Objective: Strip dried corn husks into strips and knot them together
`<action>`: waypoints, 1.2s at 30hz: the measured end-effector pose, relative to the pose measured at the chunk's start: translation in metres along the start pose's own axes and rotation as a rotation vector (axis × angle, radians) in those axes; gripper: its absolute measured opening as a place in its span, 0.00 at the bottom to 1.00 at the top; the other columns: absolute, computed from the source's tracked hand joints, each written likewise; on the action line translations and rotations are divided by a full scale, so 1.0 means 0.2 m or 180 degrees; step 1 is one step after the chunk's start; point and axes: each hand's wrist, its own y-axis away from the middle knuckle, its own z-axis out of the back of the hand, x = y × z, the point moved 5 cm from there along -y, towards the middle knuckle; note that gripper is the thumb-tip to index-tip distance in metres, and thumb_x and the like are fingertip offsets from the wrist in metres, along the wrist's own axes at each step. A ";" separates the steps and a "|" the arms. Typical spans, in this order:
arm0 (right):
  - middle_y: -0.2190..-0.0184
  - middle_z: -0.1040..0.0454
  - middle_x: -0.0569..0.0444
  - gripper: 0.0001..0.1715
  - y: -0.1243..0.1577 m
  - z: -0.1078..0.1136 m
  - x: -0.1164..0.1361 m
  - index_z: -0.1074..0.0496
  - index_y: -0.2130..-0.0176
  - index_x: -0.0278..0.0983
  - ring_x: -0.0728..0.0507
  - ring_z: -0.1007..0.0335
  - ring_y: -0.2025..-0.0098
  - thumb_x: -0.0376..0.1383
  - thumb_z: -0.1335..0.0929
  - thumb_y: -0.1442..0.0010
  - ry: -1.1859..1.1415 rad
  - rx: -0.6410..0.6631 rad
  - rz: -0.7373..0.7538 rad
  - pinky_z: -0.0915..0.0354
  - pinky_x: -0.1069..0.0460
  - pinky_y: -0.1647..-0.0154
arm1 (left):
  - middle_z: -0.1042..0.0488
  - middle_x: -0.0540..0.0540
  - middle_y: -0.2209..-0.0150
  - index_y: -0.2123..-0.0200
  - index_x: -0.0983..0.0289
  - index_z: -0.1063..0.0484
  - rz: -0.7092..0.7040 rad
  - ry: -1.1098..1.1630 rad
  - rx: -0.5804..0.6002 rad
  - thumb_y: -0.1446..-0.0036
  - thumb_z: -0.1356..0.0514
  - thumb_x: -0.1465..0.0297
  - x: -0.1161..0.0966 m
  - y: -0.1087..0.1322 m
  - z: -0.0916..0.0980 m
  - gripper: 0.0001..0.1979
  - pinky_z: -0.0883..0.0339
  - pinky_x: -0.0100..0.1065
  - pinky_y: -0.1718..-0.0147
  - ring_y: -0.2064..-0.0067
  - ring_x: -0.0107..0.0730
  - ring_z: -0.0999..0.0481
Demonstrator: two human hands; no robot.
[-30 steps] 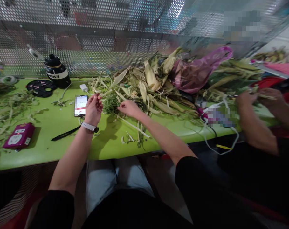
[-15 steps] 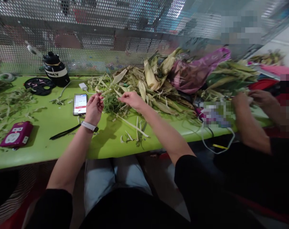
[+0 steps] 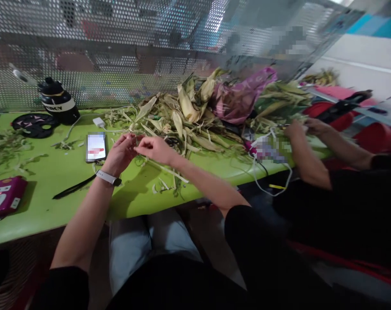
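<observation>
My left hand (image 3: 120, 153), with a white watch (image 3: 108, 177) on its wrist, is raised above the green table (image 3: 130, 196), its fingers bent together. My right hand (image 3: 156, 149) meets it from the right, thumb and forefinger pinched. Whatever lies between the fingertips is too small to make out. Thin green strands (image 3: 139, 161) show just beneath the hands. Behind them spreads a heap of dry corn husks (image 3: 189, 105). Cut pale strips (image 3: 164, 185) lie in front, toward the table edge.
A phone (image 3: 96, 147), black bottle (image 3: 60, 102), black strap (image 3: 74, 186) and purple box (image 3: 6, 196) are at the left. A pink plastic bag (image 3: 235, 99) sits in the husks. At the right, another person's hands (image 3: 298, 128) work near a white cable (image 3: 288, 174).
My right hand has moved in to meet my left, so the fingertips are now close together. The view has shifted right, and less green strand material shows beneath the hands.
</observation>
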 end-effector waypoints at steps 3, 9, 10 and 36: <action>0.77 0.30 0.58 0.19 0.04 -0.03 -0.09 0.29 0.69 0.33 0.52 0.41 0.76 0.48 0.32 0.41 0.0256 0.0284 -0.0059 0.44 0.55 0.73 | 0.23 0.51 0.69 0.68 0.65 0.29 0.0004 0.0063 -0.0228 0.41 0.40 0.76 -0.03 0.00 0.02 0.04 0.26 0.27 0.61 0.67 0.23 0.22; 0.60 0.22 0.44 0.11 0.01 0.43 -0.34 0.24 0.62 0.34 0.42 0.28 0.61 0.36 0.34 0.41 0.2741 -0.0606 -0.0884 0.36 0.50 0.61 | 0.24 0.51 0.71 0.71 0.65 0.29 -0.0098 -0.0010 -0.0408 0.39 0.41 0.76 -0.15 0.02 0.04 0.07 0.27 0.24 0.68 0.72 0.22 0.25; 0.59 0.22 0.41 0.12 0.00 0.47 -0.39 0.24 0.62 0.33 0.39 0.27 0.60 0.36 0.33 0.43 0.3065 -0.0438 -0.1152 0.35 0.49 0.60 | 0.24 0.51 0.71 0.70 0.65 0.29 -0.0120 -0.0015 -0.0413 0.39 0.42 0.76 -0.16 0.02 0.04 0.07 0.27 0.23 0.69 0.72 0.22 0.25; 0.78 0.27 0.55 0.16 0.24 0.15 -0.35 0.29 0.70 0.33 0.55 0.39 0.83 0.44 0.28 0.41 -0.1873 0.1159 -0.2204 0.41 0.60 0.86 | 0.26 0.53 0.74 0.71 0.67 0.28 0.0423 -0.0119 -0.0436 0.37 0.45 0.77 -0.22 0.03 0.11 0.10 0.32 0.21 0.78 0.77 0.20 0.27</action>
